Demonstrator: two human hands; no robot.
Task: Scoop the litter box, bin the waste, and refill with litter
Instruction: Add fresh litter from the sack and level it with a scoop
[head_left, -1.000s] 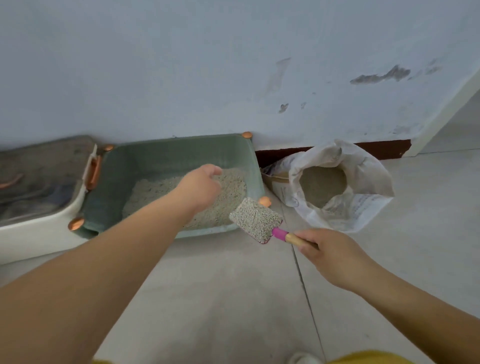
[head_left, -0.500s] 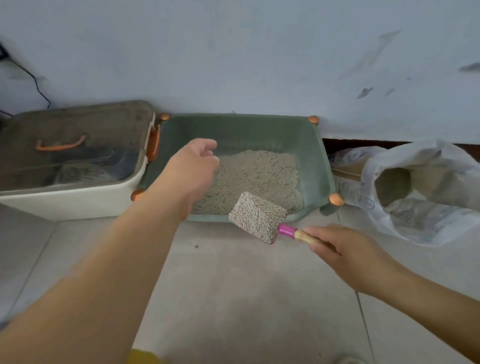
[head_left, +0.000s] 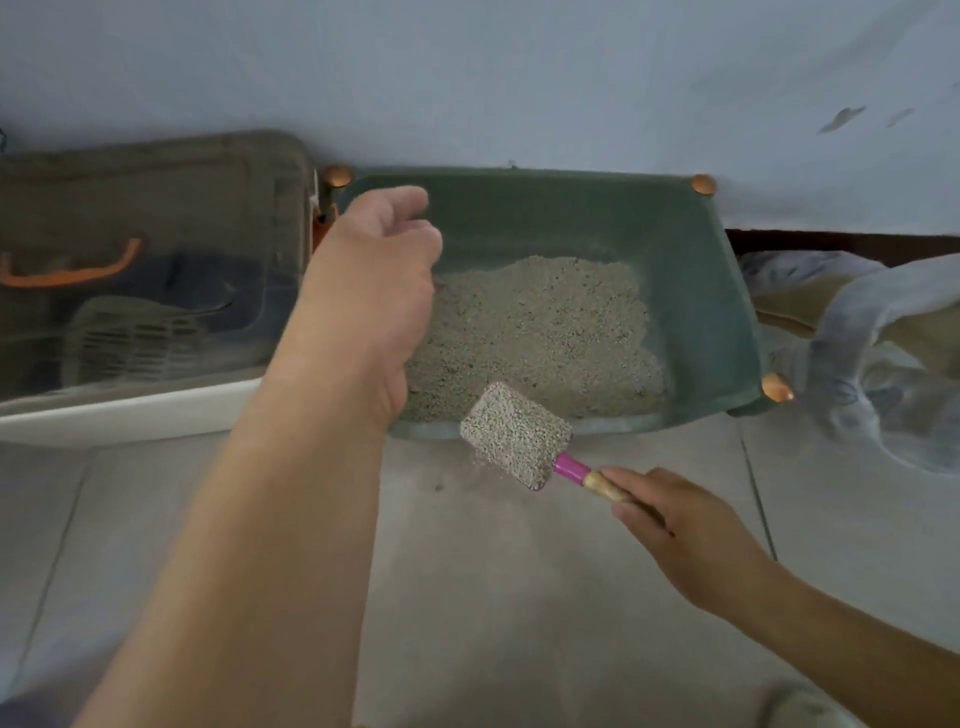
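Lidded bin: far left on the floor against the wall; cream base, dusty see-through lid with an orange handle.
Left hand: raised over the left end of the tray, fingers loosely curled, holding nothing that can be seen.
Tray: green litter box against the wall, just right of the bin, copper knobs at its corners.
Litter: grey grains spread over the tray's near and right floor; the far green floor is bare.
Scoop: heaped with litter, held over the tray's near rim, pink neck and wooden handle pointing near-right; a few grains just off its near edge.
Right hand: fingers wrapped round the scoop's wooden handle, above the floor tiles.
Bag: far right on the floor beside the tray, crumpled; blurred.
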